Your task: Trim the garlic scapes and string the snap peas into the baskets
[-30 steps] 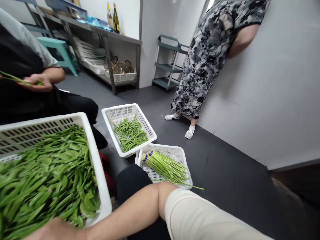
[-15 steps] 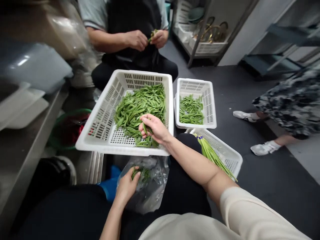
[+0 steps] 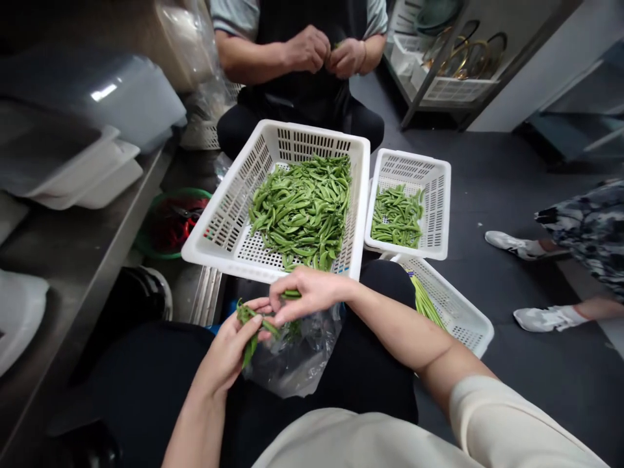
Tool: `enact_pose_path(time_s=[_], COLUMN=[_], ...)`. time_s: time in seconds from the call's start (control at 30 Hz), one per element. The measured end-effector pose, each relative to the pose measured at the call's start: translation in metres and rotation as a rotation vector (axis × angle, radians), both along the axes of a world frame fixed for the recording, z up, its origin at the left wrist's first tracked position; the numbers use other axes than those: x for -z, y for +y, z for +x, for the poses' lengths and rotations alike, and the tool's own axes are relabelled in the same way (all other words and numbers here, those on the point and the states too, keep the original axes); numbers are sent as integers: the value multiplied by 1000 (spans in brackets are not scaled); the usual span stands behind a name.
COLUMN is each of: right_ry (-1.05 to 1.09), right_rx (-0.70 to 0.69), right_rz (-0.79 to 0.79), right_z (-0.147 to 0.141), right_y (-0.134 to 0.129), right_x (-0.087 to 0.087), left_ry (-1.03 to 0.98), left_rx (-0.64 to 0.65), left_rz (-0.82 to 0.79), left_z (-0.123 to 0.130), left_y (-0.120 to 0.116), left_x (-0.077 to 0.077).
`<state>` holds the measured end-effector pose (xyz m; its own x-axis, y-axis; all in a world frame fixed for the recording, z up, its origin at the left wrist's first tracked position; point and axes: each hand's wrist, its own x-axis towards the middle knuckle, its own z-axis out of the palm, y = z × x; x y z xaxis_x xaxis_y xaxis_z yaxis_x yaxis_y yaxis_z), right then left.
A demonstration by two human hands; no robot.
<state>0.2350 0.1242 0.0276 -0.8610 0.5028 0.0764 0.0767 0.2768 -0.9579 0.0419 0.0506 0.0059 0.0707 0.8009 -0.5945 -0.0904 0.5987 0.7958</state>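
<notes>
Green pea pods [image 3: 305, 205] lie heaped in a large white slotted basket [image 3: 234, 266] in front of me. Just below its near rim, my left hand [image 3: 238, 338] holds a few pods between thumb and fingers. My right hand [image 3: 305, 296] meets it from the right, fingers curled round pods, its fingertips at the pods in my left hand. Under both hands a clear plastic bag [image 3: 302, 364] lies over my lap, partly hidden by them. A smaller white basket [image 3: 443, 214] to the right also contains green pods [image 3: 397, 214].
Across the large basket sits a person whose hands [image 3: 324, 55] are together. A low basket [image 3: 480, 335] with long green stalks [image 3: 429, 302] is at right. At left are a metal counter [image 3: 102, 247] and a green basin [image 3: 146, 250]. Another person's shoes [image 3: 541, 318] stand far right.
My right hand has left the large basket and come down beside my left hand. My left hand has risen out of the bag's area with pods. The view has shifted left.
</notes>
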Motion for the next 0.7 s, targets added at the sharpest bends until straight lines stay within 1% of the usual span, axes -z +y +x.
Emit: enact_pose_path(time_s=[0.03, 0.1, 0.17, 0.23, 0.33, 0.4, 0.57, 0.7], right_ry=[-16, -48, -89, -98, -68, -58, -99, -169], right_rx=[-40, -27, 63, 165, 212, 220, 260, 212], right_rz=[73, 221, 326, 385, 453, 503, 599, 615], right_z=[-2, -5, -6, -4, 0, 3, 5, 3], right_y=[-4, -11, -15, -14, -11, -9, -11, -6], right_x=[-1, -2, -4, -5, -6, -6, -6, -2], left_ry=[-4, -3, -19, -44, -75, -96, -109, -65], left_rx=[-68, -201, -298, -383, -476, -486, -434, -378], left_rz=[6, 14, 20, 23, 23, 25, 26, -18], left_z=[1, 5, 8, 9, 11, 14, 18, 12], left_y=[1, 4, 9, 14, 22, 26, 32, 33], left_x=[-5, -14, -20, -24, -27, -29, -30, -30])
